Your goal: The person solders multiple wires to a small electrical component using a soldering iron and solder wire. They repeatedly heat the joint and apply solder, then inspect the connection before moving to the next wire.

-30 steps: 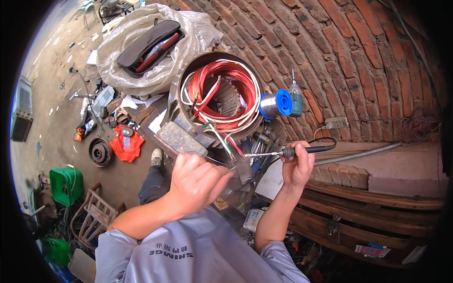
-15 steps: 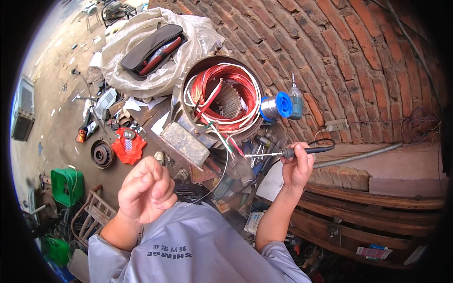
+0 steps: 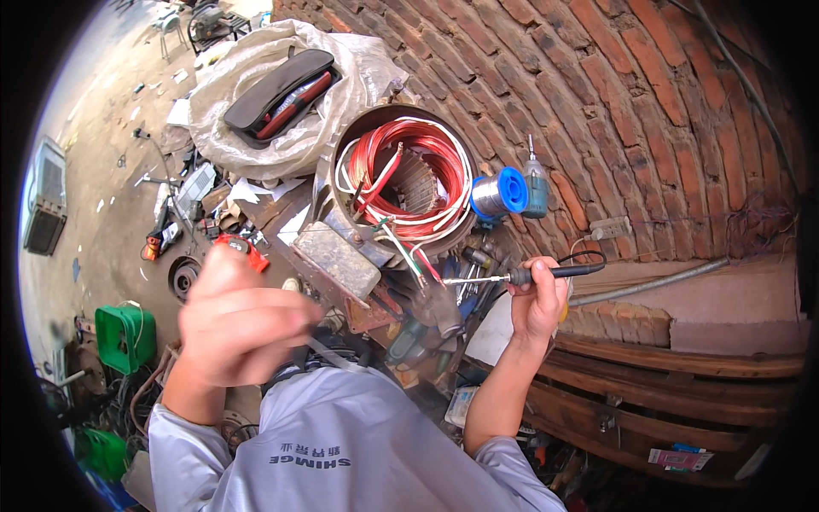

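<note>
My right hand [image 3: 537, 299] is closed round the black handle of a soldering iron [image 3: 578, 270]. Its metal tip points left and meets the bared end of a red lead [image 3: 429, 264], beside a white-green lead [image 3: 408, 256]. Both leads come out of a round motor housing [image 3: 341, 141] packed with red copper windings [image 3: 375, 158]. My left hand [image 3: 243, 328], smeared by motion, has curled fingers; a thin blurred strand of solder wire [image 3: 337, 354] runs from them toward the lower right.
A blue spool of solder [image 3: 499, 194] and a small bottle with a needle tip [image 3: 535, 183] stand right of the housing, near the brick wall [image 3: 597, 111]. A grey metal box [image 3: 337, 263] lies in front. A dark tool pouch [image 3: 277, 94] rests on a white sack [image 3: 209, 141].
My left hand has swung left and up, now blurred, and the solder strand has pulled away from the lead ends. My right hand and the soldering iron stay in place.
</note>
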`<action>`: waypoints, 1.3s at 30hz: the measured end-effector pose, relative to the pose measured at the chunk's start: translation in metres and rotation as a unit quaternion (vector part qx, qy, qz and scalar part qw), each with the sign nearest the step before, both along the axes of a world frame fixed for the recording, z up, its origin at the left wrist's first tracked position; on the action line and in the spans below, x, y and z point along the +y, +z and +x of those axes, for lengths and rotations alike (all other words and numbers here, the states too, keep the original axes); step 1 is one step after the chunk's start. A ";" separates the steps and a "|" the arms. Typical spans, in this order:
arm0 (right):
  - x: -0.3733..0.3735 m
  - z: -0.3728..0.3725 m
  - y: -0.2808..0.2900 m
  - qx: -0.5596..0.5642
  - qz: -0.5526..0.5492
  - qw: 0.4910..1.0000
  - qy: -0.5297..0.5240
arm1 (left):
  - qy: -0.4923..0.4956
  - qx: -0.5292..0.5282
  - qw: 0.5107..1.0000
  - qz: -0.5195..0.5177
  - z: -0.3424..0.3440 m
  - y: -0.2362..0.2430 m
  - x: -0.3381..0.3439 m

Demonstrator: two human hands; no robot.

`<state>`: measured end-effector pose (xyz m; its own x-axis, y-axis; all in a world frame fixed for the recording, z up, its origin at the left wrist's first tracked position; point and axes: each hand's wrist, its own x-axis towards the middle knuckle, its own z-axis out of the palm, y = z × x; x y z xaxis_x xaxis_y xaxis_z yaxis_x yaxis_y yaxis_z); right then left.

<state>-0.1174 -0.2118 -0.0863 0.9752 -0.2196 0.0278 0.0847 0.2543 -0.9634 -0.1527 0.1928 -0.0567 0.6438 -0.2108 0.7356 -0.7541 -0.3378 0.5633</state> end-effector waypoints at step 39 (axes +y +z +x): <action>0.004 0.002 0.002 0.005 -0.014 1.000 0.001 | 0.068 0.074 0.994 0.046 0.004 -0.063 -0.099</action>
<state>-0.1151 -0.2082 -0.0839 0.9759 -0.2168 0.0238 0.0743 0.2278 -0.9709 -0.1491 0.0939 -0.1200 0.7700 -0.1770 0.6130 -0.6100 -0.4857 0.6261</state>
